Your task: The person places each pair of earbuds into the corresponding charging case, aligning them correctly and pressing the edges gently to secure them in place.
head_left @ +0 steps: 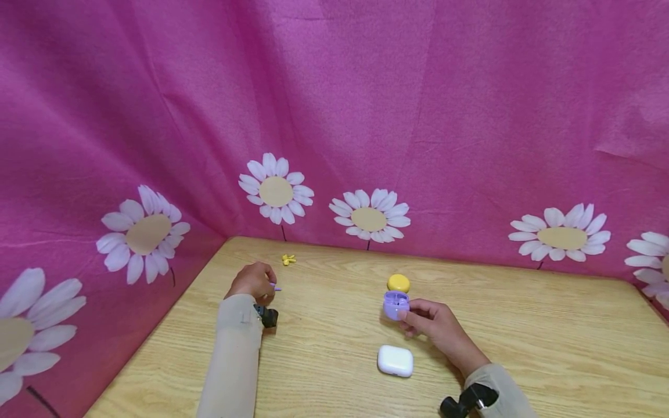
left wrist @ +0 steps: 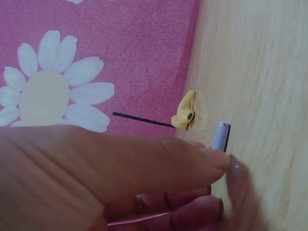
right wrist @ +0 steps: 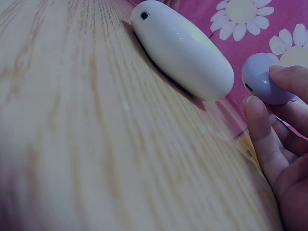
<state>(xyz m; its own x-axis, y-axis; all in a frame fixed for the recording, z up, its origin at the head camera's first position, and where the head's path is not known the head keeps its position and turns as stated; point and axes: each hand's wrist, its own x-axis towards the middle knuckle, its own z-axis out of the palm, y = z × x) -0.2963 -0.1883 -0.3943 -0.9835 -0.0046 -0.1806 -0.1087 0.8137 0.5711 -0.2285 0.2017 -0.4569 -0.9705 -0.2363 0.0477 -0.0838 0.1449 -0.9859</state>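
Note:
On the left side of the table, my left hand pinches a purple earbud between thumb and fingers. Its stem sticks out past the thumb tip, close over the wood, while the bud end is hidden by the fingers. My right hand holds a purple earbud case by its right side, thumb at the front. The case lid is up, showing the slots inside. Yellow earbuds lie beyond my left hand, near the back edge.
A round yellow case sits just behind the purple one. Nearer to me, a white earbud case lies closed on the wooden table. Pink cloth printed with daisies hangs along the back and left edges.

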